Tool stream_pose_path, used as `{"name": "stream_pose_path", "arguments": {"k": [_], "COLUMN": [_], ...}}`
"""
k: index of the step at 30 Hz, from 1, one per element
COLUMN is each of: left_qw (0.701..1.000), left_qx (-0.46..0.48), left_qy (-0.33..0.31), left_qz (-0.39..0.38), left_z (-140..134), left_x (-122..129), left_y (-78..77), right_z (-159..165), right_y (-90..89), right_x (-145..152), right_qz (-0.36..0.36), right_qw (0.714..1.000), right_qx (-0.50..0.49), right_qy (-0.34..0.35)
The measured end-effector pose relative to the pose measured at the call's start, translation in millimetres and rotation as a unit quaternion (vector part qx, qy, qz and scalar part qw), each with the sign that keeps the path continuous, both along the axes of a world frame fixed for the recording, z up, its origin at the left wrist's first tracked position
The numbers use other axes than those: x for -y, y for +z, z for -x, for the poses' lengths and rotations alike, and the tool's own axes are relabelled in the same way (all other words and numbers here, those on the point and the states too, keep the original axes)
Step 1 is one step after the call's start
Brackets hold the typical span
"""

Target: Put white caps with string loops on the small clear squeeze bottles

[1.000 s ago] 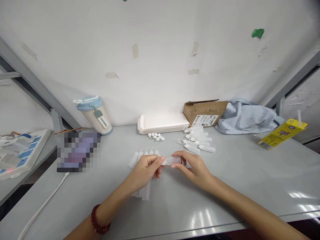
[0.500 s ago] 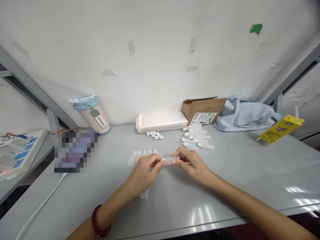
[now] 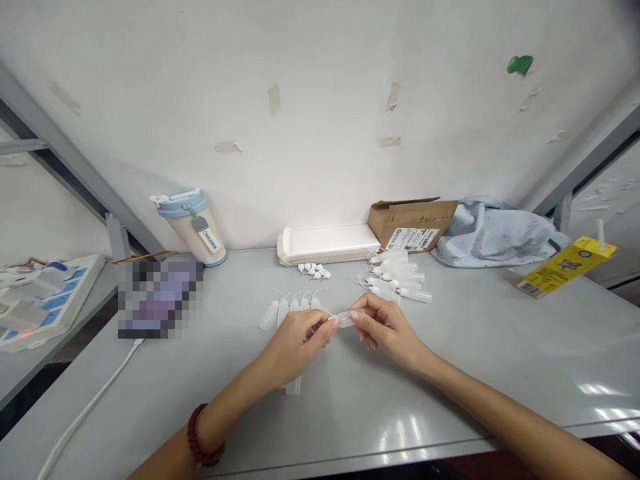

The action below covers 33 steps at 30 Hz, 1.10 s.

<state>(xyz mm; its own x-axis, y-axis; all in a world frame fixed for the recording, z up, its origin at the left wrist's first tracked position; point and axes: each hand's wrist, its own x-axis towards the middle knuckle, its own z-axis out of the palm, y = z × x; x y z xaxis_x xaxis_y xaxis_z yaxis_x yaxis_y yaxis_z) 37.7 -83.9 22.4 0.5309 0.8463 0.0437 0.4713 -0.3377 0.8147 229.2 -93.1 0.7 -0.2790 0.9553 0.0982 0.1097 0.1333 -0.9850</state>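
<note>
Between my two hands, just above the grey table, is a small translucent plastic bottle (image 3: 345,319). My left hand (image 3: 300,340) pinches its left end, where the fingers hide the tip. The right end is gripped by thumb and fingers of my right hand (image 3: 387,328). Beyond my left hand lies a row of similar bottles with thin curved tips (image 3: 283,308), partly covered by that hand. Several more tipped bottles (image 3: 400,275) lie in a loose pile behind my right hand. Small white caps (image 3: 315,271) sit in a cluster further back.
A stack of white trays (image 3: 330,243) and a cardboard box (image 3: 413,223) stand against the wall, beside a blue cloth (image 3: 495,233). At right leans a yellow drink carton (image 3: 565,267). At left are a tumbler (image 3: 195,227), a phone (image 3: 163,300) with its cable, and a power strip (image 3: 47,303).
The view has shifted slightly. My right hand's fingers have moved on the bottle, with the lower fingers now curled beneath it. Both hands still hold the bottle.
</note>
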Motion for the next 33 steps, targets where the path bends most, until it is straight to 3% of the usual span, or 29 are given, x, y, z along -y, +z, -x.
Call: {"name": "stream_pose_path", "arguments": {"k": [5, 16, 19, 22, 25, 27, 33], "left_qw": [1.0, 0.974, 0.973, 0.975, 0.969, 0.966, 0.962], "left_qx": [0.008, -0.017, -0.012, -0.01, -0.018, -0.033, -0.107], "left_qy": [-0.02, -0.018, 0.008, 0.075, 0.148, 0.172, 0.167], "left_qz": [0.009, -0.225, -0.23, -0.211, -0.196, -0.192, -0.185], "left_z": [0, 0, 0, 2, 7, 10, 14], "left_x": [2, 3, 0, -5, -14, -20, -41], "left_y": [1.6, -16.4, -17.1, -13.4, -10.6, -11.2, -18.8], "right_z": [-2, 0, -3, -13, -28, -38, -56], "right_y": [2.4, 7.5, 7.7, 7.0, 2.9, -1.8, -14.5], "right_x": [-2, -5, -8, -15, -27, -37, -55], "right_qz": [0.026, 0.073, 0.033, -0.067, -0.18, -0.217, -0.287], "right_qw": [0.997, 0.994, 0.999, 0.993, 0.951, 0.923, 0.824], "right_qx": [-0.046, -0.067, -0.032, 0.051, 0.171, 0.231, 0.409], "right_qy": [0.048, 0.04, 0.008, -0.08, -0.187, -0.219, -0.266]}}
